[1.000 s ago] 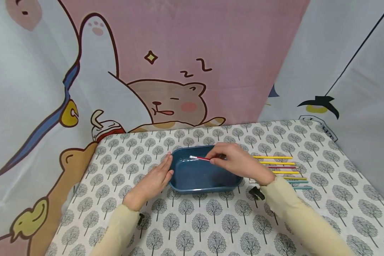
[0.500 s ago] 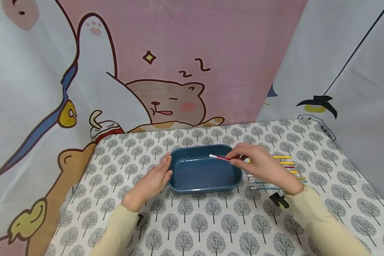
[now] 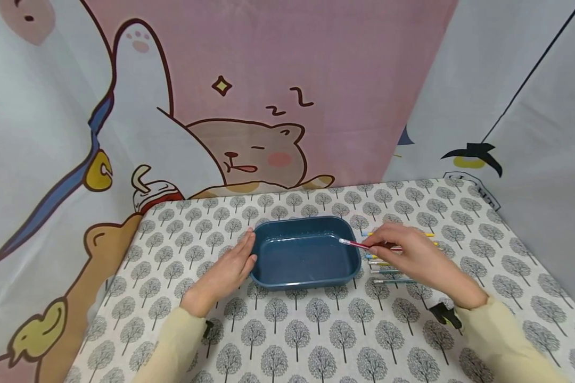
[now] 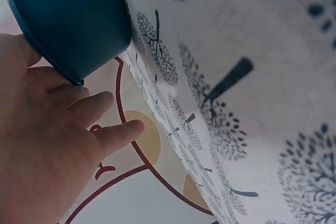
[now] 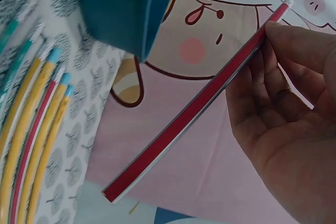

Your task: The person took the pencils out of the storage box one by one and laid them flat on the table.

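My right hand [image 3: 419, 260] pinches a red pencil [image 5: 173, 124] with silvery-white stripes between thumb and fingers, near its pale eraser end. In the head view that end overlaps the right side of a dark blue rectangular dish [image 3: 302, 285], and the hand is over a row of pencils. The right wrist view has the pencil slanting down to the left, its far end flat. My left hand [image 3: 225, 271] lies against the dish's left side, fingers extended. In the left wrist view, its fingers [image 4: 118, 136] are spread loosely beside the dish wall.
The row right of the dish, partly hidden by my right hand, includes teal pencils [image 3: 388, 281], yellow pencils [image 5: 29, 124] and another red pencil [image 5: 37, 135]. A tree-print cloth [image 3: 316, 340] covers the table. Behind it hangs a cartoon-print curtain [image 3: 354, 106].
My right hand has moved right with the red pencil, from over the dish to past its right rim, above the row. The left hand has stayed at the dish.
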{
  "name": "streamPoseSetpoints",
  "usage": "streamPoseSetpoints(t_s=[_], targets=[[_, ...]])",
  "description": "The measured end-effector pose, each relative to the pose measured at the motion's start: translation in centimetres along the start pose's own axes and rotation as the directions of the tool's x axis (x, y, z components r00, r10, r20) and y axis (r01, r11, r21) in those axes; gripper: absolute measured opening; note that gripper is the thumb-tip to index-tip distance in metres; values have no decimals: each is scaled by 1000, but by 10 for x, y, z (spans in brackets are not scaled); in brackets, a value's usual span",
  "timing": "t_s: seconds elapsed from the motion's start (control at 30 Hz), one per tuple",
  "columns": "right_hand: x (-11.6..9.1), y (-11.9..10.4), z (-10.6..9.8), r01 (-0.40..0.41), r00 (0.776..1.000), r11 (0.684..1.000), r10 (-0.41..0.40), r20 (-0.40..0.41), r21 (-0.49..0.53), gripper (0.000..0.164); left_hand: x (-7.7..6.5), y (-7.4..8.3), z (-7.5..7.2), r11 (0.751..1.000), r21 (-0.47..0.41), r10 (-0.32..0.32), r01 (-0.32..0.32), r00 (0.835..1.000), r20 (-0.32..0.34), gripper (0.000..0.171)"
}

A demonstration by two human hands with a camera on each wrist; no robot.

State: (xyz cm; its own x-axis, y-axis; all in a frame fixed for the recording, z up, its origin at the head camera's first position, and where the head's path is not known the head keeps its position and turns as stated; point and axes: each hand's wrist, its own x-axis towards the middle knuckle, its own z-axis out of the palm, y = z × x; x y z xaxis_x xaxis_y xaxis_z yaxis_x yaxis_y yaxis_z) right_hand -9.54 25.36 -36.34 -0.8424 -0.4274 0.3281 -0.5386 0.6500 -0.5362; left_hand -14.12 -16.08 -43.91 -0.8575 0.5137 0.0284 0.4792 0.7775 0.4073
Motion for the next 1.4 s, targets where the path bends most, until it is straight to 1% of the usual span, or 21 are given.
streamPoseSetpoints(t_s=[0.13,0.27,0.4,0.67,0.73,0.9,1.1,1.23,1.4], targets=[[-12,6,-2,5,1000,999,-6,-22,-42,27,0,0,0,1000,5,-3,3,1000,9,60],[-25,13,-3,11,999,998,-13,-40,-54,30,0,0,-1,1000,0,-6,6,1000,13,60],[-35,19,-3,-3,999,997,0,-35,-73,32,0,2,-1,1000,-9,-2,2,1000,10,59],[-52,31,3,2,999,993,-7,-40,-121,33,0,2,-1,1000,-9,5,-5,1000,-2,59],[-55,34,5,6,999,990,-12,-41,-139,34,0,1,-1,1000,-2,7,-7,1000,-2,60],[-62,40,10,1,999,989,-7,-44,-147,37,0,1,-1,1000,3,8,-8,1000,-1,60],[-68,46,15,11,999,994,-15,-37,-111,37,1,1,0,1000,-10,4,-4,1000,-3,59],[-71,49,15,3,1000,995,-5,-21,-98,38,1,1,0,1000,-14,6,-6,1000,-5,60],[-74,50,17,-28,1000,992,29,9,-121,38,1,1,0,1000,-12,8,-8,1000,-6,60]])
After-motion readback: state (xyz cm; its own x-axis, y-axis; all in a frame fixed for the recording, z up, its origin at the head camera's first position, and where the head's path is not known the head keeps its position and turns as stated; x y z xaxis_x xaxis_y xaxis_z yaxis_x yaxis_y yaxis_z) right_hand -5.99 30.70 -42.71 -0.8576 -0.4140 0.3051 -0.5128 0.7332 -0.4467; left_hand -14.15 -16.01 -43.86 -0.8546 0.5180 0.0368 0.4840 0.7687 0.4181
